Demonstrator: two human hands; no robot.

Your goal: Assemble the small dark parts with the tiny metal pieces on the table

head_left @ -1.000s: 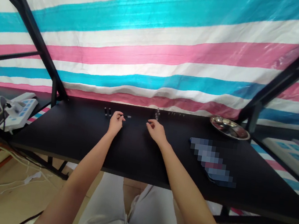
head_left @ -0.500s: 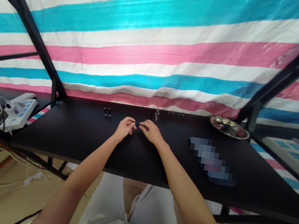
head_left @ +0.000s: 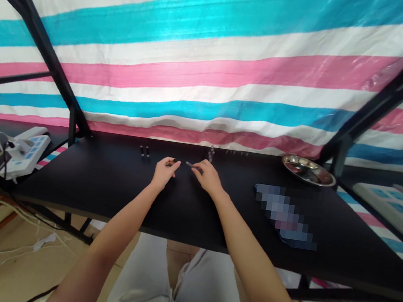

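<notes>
Both my hands hover over the middle of the black table (head_left: pixel 114 184), a short gap between them. My right hand (head_left: pixel 208 177) pinches a small thin grey piece (head_left: pixel 188 164) whose tip points toward the left hand. My left hand (head_left: pixel 164 171) has its fingers curled on a small dark piece (head_left: pixel 172 162), which is mostly hidden. Two short dark cylinders (head_left: pixel 144 151) stand just left of the left hand. A little stack of small grey parts (head_left: pixel 211 153) sits behind the right hand.
A round metal dish (head_left: pixel 309 170) rests at the table's back right, and a blurred flat object (head_left: pixel 284 215) lies nearer on the right. Tiny parts (head_left: pixel 236 153) dot the back edge. A white power strip (head_left: pixel 25 147) with cables sits left. Black frame posts flank the table.
My left hand moved right from beside the dark cylinders and met the right hand at the middle. Now the hands have drawn slightly apart, with the grey piece in the right hand.
</notes>
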